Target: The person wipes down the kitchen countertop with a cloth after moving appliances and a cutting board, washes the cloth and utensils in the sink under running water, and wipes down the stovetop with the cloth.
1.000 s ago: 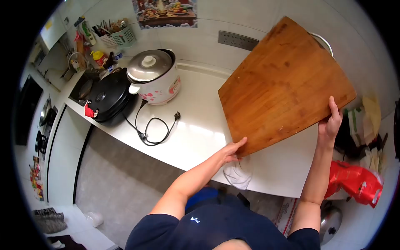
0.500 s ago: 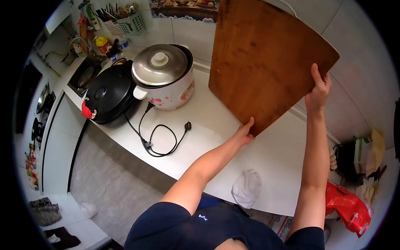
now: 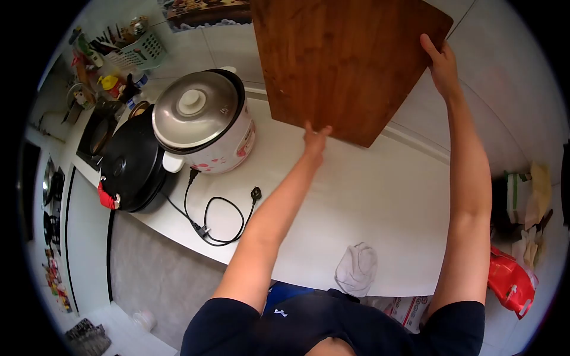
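A large brown wooden cutting board (image 3: 344, 65) stands tilted near the wall at the back of the counter, its lower edge close over the worktop. My right hand (image 3: 442, 65) grips its upper right edge, thumb on the front face and the other fingers mostly behind. My left hand (image 3: 316, 144) is at the lower edge, its fingers apart and the fingertips overlapping the wood. Left of the board is a white rice cooker (image 3: 228, 145) with a metal lid (image 3: 178, 121). A crumpled pale cloth (image 3: 356, 270) lies near the counter's front edge.
A round black electric pan (image 3: 133, 163) with a red-wrapped handle sits left of the rice cooker. A black power cord (image 3: 217, 240) loops on the white counter (image 3: 392, 207). A green utensil basket (image 3: 139, 53) is at the back left; a red bag (image 3: 512, 282) is at the right.
The cutting board has turned more level along its lower edge and sits further back toward the wall. My left hand has moved from its lower corner leftward along the bottom edge, fingers loosened.
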Demonstrator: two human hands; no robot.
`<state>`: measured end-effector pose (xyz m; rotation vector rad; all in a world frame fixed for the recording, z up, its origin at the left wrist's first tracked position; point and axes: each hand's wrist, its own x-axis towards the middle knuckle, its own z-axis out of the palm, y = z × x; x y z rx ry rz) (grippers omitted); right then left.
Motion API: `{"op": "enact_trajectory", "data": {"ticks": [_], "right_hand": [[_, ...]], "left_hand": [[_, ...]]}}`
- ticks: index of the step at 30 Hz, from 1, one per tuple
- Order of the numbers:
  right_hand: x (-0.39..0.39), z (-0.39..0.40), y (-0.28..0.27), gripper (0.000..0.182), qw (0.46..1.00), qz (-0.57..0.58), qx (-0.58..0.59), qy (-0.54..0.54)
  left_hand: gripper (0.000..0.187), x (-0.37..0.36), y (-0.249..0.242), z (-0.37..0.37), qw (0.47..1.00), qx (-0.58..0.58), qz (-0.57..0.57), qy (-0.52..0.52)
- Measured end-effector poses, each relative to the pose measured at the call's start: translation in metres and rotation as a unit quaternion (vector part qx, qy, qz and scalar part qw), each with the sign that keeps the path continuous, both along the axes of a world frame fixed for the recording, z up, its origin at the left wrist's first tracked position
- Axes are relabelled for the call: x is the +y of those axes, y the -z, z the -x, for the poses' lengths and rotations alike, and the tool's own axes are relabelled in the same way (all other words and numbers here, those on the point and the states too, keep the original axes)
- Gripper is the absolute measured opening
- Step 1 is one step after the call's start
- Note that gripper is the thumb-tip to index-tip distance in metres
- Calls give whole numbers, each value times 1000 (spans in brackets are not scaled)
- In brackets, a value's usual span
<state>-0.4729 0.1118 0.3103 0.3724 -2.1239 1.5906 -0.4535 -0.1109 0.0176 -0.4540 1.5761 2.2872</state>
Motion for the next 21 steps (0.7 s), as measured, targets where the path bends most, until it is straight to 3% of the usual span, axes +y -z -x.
{"op": "enact_trajectory", "data": {"ticks": [2,8,11,12,15,18,21], "right_hand": [[15,-1,2,63,997,-43,-54,36],[54,12,-7,67,958,-225,-146,98],[55,16,-8,66,952,-236,-147,127],[45,12,-15,57,942,-241,-164,166],[15,1,-13,44,950,-195,-42,241],[21,4,-11,42,892,-304,8,335],[6,-24,-20,39,854,-333,-56,396]], "left_hand": [[91,-22,6,17,998,25,50,-13],[94,-40,-27,23,999,-15,14,32],[93,-26,-25,26,999,-15,-3,38],[93,-21,-24,27,999,-11,-3,31],[94,-16,-20,29,1000,-6,10,10],[94,-14,-24,26,1000,-20,-3,16],[94,-16,-33,27,999,15,5,33]]}}
